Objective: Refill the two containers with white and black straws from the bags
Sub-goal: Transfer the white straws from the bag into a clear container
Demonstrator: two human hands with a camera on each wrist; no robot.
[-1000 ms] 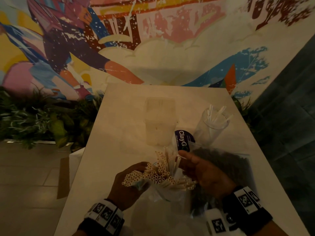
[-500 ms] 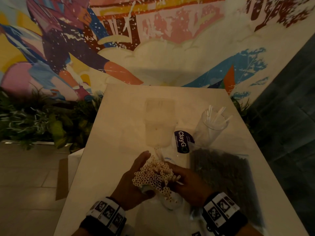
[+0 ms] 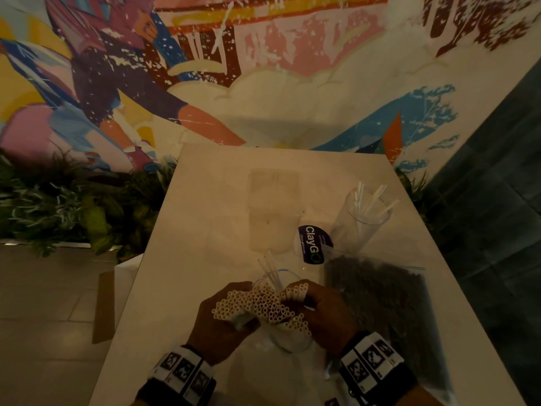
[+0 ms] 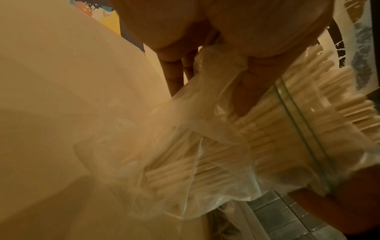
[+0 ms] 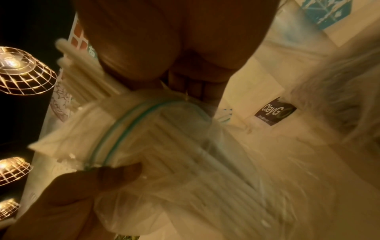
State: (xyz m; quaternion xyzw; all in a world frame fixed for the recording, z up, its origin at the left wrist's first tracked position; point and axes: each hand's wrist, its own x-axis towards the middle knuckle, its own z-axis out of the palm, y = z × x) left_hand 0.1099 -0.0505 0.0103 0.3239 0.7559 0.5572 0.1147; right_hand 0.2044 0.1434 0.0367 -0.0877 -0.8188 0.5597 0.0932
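A thick bundle of white straws (image 3: 263, 306) sticks up out of a clear zip bag (image 5: 144, 129) just above the table's near end. My left hand (image 3: 225, 320) grips the bag and the bundle from the left; its thumb lies against the straws (image 4: 308, 91). My right hand (image 3: 322, 312) curls round the bundle's right side. A clear round container (image 3: 363, 221) with a few thin white straws stands at the right. A bag of black straws (image 3: 380, 306) lies flat beside my right hand.
The pale table (image 3: 205, 230) is narrow, with plants (image 3: 58, 206) off its left edge and a dark tiled wall on the right. A dark ClayGo sticker (image 3: 311, 244) sits mid-table. A faint pale rectangular shape (image 3: 273, 212) lies farther back.
The straws, fanned out loosely before, are now gathered into a tighter bundle. My right hand has moved in from the bag's edge and closed round them, and both hands have come together.
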